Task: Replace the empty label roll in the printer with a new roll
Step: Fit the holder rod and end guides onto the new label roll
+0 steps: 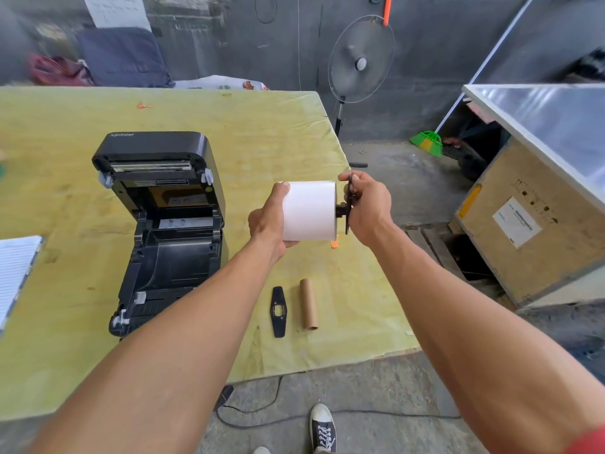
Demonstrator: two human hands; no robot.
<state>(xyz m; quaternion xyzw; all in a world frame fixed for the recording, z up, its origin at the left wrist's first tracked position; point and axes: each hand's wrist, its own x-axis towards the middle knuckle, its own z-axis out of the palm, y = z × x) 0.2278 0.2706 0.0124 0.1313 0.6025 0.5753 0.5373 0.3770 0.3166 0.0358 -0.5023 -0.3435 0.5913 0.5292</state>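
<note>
The printer [163, 231] sits open on the worktop [262, 126], the left hand [268, 221] grips the new roll [309, 211] in the air beside it, and the right hand [370, 204] pinches the black holder [348, 204], which could jam if pushed in crooked.

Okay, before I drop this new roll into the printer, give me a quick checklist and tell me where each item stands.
1. Printer lid open: ok; the printer stands open on the table.
2. Bay free of old roll: ok; the empty core lies on the table.
3. New roll held firmly: ok; the left hand grips the new roll.
4. Spindle seated in roll: cannot tell; the right hand pinches the spindle at the roll's right end; left end hidden.
5. Second guide plate fitted: not ok; the loose guide plate lies beside the core.
6. Label feed direction: cannot tell.
</note>
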